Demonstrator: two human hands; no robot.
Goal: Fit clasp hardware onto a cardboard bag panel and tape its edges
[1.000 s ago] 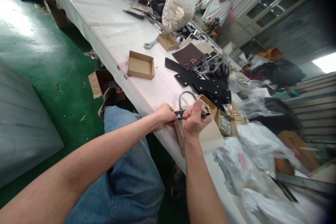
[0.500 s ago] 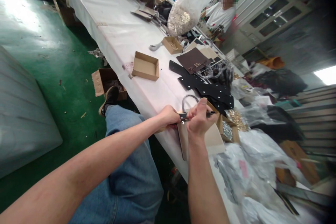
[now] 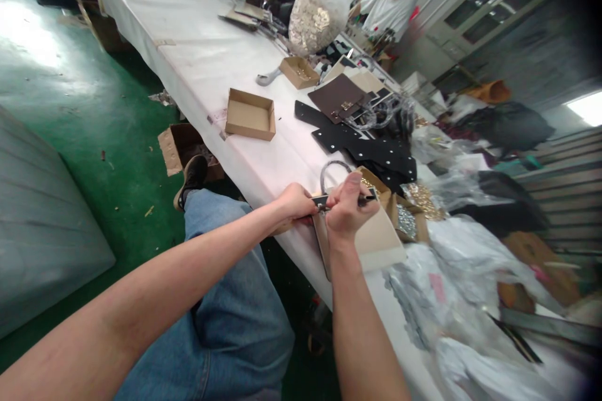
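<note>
A beige handbag (image 3: 376,241) lies at the table's near edge, with a looped handle (image 3: 335,164) in a greyish wrap standing up beyond my hands. My left hand (image 3: 297,202) is closed on the bag's left edge, beside a dark strip with a small metal piece. Over the bag, my right hand (image 3: 348,208) forms a fist with the thumb on top. It grips a slim dark tool (image 3: 369,199), whose end sticks out on the right; its kind is hidden by the fingers. The fists are almost touching.
Past my hands are an open cardboard box (image 3: 251,114), black studded straps (image 3: 362,147) and a brown flap (image 3: 339,98). Small boxes of metal fittings (image 3: 405,219) and plastic bags (image 3: 451,282) lie to the right. A person (image 3: 388,9) in white is across the table.
The view has shifted slightly, so the table's things sit a little further left. My right fist has tilted slightly on the tool; both hands keep their grips.
</note>
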